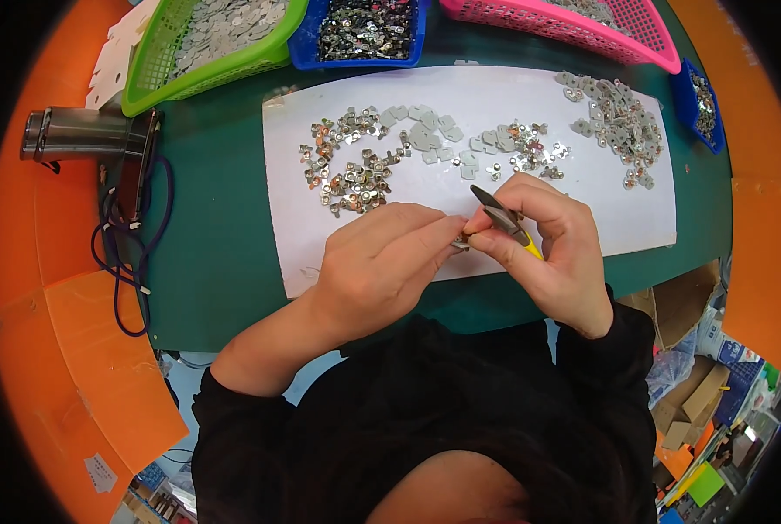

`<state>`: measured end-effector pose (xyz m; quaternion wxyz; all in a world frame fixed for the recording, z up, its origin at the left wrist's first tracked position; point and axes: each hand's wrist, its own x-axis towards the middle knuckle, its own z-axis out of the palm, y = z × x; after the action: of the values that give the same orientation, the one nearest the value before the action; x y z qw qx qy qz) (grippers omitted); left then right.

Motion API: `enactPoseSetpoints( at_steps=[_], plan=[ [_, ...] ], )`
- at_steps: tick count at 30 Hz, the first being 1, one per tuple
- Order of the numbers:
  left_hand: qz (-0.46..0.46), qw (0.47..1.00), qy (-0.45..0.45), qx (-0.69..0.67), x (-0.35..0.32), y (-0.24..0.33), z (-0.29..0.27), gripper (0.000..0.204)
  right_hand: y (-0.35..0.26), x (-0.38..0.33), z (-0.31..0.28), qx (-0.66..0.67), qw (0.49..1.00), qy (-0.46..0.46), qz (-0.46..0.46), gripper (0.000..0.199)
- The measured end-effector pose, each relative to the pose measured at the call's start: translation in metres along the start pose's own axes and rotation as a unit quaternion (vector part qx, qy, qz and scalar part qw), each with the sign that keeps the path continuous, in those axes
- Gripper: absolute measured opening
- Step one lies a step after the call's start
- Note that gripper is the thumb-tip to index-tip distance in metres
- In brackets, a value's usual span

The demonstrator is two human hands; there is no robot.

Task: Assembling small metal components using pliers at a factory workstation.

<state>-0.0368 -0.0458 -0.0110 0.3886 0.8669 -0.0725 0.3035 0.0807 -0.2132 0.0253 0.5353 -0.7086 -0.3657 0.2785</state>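
My left hand (pixel 380 260) is closed in a pinch on a small metal part (pixel 461 244), over the near edge of the white board (pixel 299 240). Fingers hide most of that part. Against it press the thumb and a finger of my right hand (pixel 558 234). A pair of pliers (pixel 501 214) with dark jaws and a yellow handle is held in my right hand, its jaws pointing up and left, away from the part. Beyond my hands lie loose shiny metal pieces (pixel 355 183), flat grey plates (pixel 425 135) and a pile of grey plates bearing metal pieces (pixel 622 122).
Along the far edge stand a green basket (pixel 224 77), a blue bin (pixel 360 63) and a pink basket (pixel 574 35), all holding small parts. A smaller blue bin (pixel 689 103) is at right. At left are a metal cylinder device (pixel 89 133) and a dark cord (pixel 165 231).
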Motion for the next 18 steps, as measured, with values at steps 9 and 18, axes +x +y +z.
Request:
enactPoseSetpoints(
  at_steps=[9, 18],
  plan=[
    [0.065, 0.997, -0.003, 0.036, 0.005, -0.001, -0.01, 0.03, 0.009, -0.005, -0.02, -0.053, 0.991, 0.036, -0.116, 0.03],
    [0.021, 0.999, 0.003, -0.041, 0.004, -0.003, -0.001, 0.028, 0.015, -0.007, 0.004, -0.065, 0.985, 0.053, -0.153, 0.028]
  ],
)
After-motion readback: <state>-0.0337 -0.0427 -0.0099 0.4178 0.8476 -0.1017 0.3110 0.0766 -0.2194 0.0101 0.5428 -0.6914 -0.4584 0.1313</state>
